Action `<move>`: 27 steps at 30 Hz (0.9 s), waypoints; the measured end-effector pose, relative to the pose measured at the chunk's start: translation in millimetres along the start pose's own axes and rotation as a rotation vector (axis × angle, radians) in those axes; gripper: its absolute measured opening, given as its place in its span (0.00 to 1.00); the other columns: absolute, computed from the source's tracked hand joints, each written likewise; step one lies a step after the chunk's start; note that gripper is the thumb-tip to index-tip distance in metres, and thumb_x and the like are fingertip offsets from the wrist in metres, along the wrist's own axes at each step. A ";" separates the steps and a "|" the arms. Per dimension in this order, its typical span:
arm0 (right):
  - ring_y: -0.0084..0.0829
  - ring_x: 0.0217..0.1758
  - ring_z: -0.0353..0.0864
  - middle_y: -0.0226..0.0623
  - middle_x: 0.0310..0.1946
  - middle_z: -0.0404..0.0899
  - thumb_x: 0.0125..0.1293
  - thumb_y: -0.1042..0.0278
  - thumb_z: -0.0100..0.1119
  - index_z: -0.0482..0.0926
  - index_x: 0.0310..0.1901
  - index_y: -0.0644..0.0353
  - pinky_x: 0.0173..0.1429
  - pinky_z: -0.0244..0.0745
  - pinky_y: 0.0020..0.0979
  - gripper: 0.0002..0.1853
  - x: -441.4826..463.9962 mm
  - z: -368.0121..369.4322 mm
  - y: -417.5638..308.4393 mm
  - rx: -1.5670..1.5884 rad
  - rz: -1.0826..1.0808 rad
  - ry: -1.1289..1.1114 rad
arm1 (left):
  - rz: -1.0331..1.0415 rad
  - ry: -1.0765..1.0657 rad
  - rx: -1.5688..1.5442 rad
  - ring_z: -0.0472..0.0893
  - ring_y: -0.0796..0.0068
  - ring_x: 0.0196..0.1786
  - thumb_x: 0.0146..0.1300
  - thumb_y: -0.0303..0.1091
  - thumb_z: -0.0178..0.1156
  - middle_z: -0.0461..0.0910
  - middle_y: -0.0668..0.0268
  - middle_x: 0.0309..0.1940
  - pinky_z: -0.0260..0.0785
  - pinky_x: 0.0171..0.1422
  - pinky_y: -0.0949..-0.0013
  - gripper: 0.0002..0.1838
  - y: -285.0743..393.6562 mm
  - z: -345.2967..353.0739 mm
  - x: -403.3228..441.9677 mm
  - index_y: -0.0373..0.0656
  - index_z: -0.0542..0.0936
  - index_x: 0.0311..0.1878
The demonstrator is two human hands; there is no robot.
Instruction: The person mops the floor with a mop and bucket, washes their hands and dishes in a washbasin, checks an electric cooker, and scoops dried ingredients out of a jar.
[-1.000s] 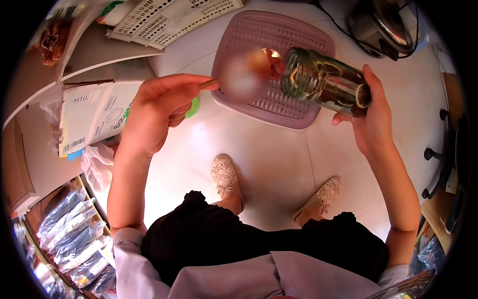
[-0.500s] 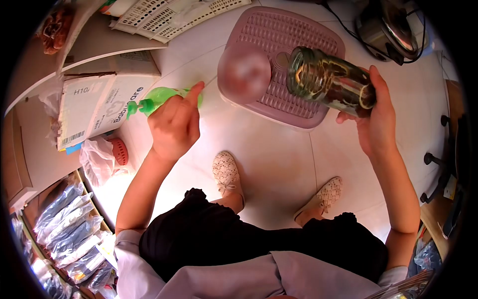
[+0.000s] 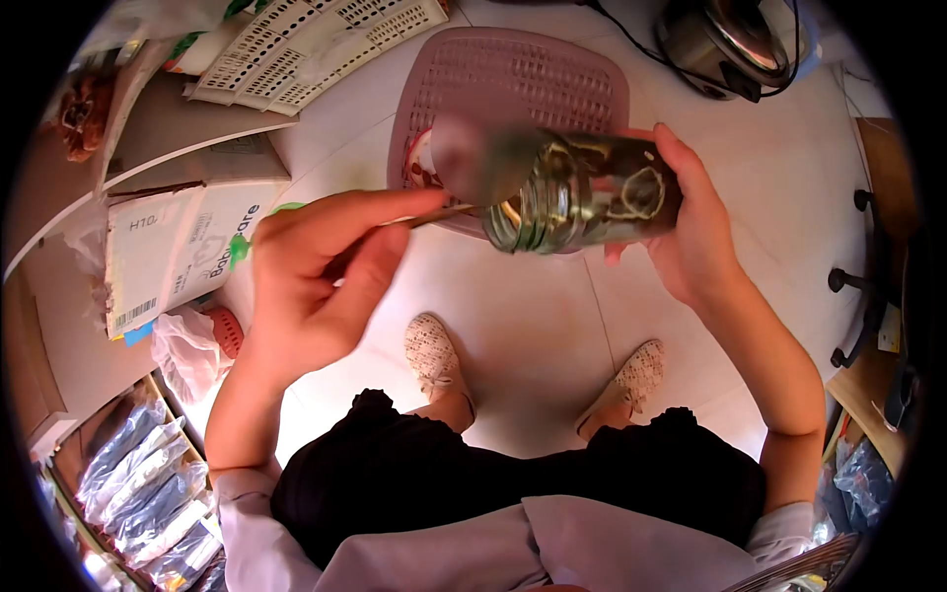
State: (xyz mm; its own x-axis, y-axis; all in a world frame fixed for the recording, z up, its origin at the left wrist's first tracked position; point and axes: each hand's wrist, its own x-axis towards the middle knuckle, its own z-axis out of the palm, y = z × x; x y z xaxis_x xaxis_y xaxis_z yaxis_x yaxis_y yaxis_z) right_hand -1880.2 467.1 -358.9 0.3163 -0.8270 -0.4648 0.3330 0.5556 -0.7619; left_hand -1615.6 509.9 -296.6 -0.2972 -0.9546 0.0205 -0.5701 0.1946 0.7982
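My right hand is wrapped around the base of a clear glass jar. The jar lies nearly sideways, its open mouth facing left. Dark pieces with pale curved edges show through its glass. At the mouth, my left hand pinches a thin brown strip between thumb and forefinger. The strip's far end reaches the rim, and I cannot tell how much of it is inside. Beyond the jar stands a pink woven-pattern plastic stool, with a blurred round thing on it, partly covered by the jar.
At left, a white cardboard box stands under a shelf, a green pump bottle beside it, mostly behind my left hand. A white perforated basket is at the back. A metal kettle with a black cord sits back right. Bagged items fill the lower left.
My left hand has come right and nearer, up to the jar mouth, and now pinches a brown strip. The jar and my right hand have shifted left, the jar turning closer to level.
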 end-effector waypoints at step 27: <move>0.30 0.64 0.65 0.36 0.59 0.66 0.61 0.55 0.58 0.58 0.64 0.58 0.64 0.62 0.34 0.33 -10.0 100.0 16.1 -0.022 0.052 -0.709 | 0.274 0.200 -0.283 0.73 0.66 0.57 0.40 0.29 0.75 0.69 0.52 0.55 0.66 0.60 0.64 0.45 32.8 -41.7 -38.0 0.42 0.57 0.59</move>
State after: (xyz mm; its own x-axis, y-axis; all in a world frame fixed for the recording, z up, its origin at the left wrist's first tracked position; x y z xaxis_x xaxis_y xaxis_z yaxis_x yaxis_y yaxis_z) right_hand -1789.1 493.0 -321.4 0.8357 -0.5400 -0.1006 0.2864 0.5847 -0.7590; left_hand -1591.1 543.2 -246.1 -0.2385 -0.9067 0.3479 -0.2500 0.4035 0.8802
